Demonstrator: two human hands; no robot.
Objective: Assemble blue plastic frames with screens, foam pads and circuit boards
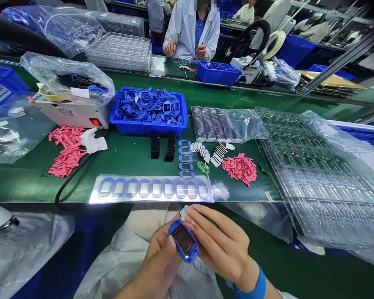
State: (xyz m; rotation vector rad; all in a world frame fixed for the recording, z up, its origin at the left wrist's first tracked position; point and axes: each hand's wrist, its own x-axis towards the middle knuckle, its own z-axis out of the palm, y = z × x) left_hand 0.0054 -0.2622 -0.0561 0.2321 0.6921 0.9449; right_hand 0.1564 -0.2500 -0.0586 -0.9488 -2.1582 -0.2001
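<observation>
Just in front of the bench edge, my left hand grips a blue plastic frame with a dark rectangular screen in it. The frame is tilted, screen side up. My right hand is at its upper right side, its fingers pinching a small white piece by the frame's top end. Beyond my hands lies a pale sheet bearing a row of blue oval stickers. More blue oval rings run in a column behind it, beside a small green circuit board.
A blue bin of blue frames stands at the back, with stacks of black pieces before it. Pink strips lie in a left pile and a right pile. Clear trays fill the right side. A co-worker sits opposite.
</observation>
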